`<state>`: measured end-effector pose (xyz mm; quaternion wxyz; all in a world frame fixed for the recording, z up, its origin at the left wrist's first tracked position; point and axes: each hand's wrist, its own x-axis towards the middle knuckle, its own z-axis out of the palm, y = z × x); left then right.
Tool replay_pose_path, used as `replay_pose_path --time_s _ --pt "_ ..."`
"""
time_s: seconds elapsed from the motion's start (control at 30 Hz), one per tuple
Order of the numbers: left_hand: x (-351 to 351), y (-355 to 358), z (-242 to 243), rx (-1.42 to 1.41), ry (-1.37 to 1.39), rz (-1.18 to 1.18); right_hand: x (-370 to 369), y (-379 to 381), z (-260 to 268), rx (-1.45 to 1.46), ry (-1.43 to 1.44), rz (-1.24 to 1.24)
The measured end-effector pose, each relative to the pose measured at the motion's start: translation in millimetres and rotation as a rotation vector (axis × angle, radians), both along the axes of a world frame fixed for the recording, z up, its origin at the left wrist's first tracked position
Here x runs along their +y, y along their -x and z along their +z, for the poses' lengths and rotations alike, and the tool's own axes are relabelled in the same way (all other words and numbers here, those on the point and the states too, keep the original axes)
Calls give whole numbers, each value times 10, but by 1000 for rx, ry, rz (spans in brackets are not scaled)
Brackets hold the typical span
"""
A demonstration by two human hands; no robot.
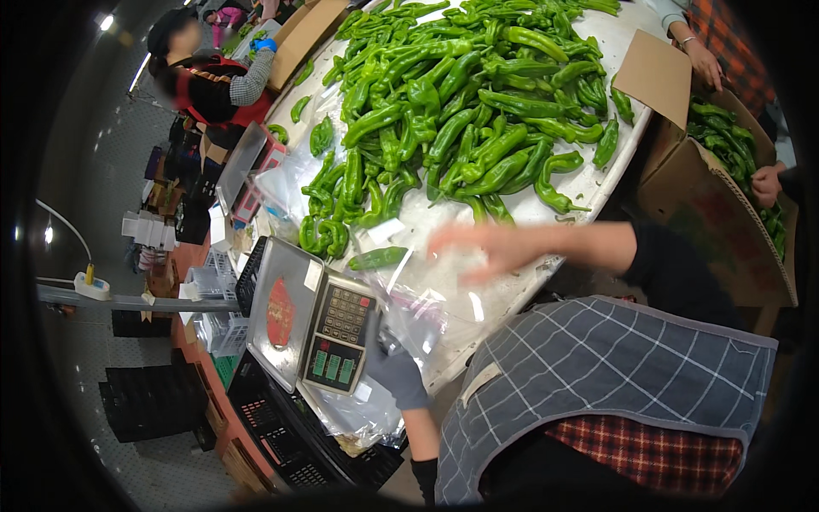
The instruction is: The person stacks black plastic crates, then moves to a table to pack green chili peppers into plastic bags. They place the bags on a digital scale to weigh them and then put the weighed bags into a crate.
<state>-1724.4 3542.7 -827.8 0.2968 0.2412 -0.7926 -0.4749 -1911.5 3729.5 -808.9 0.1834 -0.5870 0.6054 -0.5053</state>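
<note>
My left hand (398,374), in a grey glove, grips a clear plastic bag (419,313) beside the scale's keypad. Bare and motion-blurred, my right hand (477,248) hovers over the table's near side with fingers apart and nothing visible in it. A heap of long green peppers (448,109) spreads across the white table (604,182) ahead of it. One single pepper (377,258) lies near the bag's far end; I cannot tell whether it is inside. The digital scale (281,313) has a metal pan with a red patch and a lit display.
At right, another person's hand (766,185) is at a cardboard box (716,211) of peppers. Across the table stands a person in a red-and-black vest (221,96). A second scale (246,169), black crates (281,422) and plastic bags (358,409) line the left side.
</note>
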Motion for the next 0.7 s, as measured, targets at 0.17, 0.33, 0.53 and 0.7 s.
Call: replay_pose_path --time_s 0.17,0.33,0.53,0.7 --pt "37 249 135 104 -71 24 -488 -655 -299 47 -65 49" --pt "208 -34 294 -308 208 -241 -596 -69 -633 287 -64 -777" --pt "239 -143 259 -221 63 -271 -624 71 -833 323 -355 -113" --pt "-48 -268 -57 -115 68 64 -227 21 131 -252 -341 454"
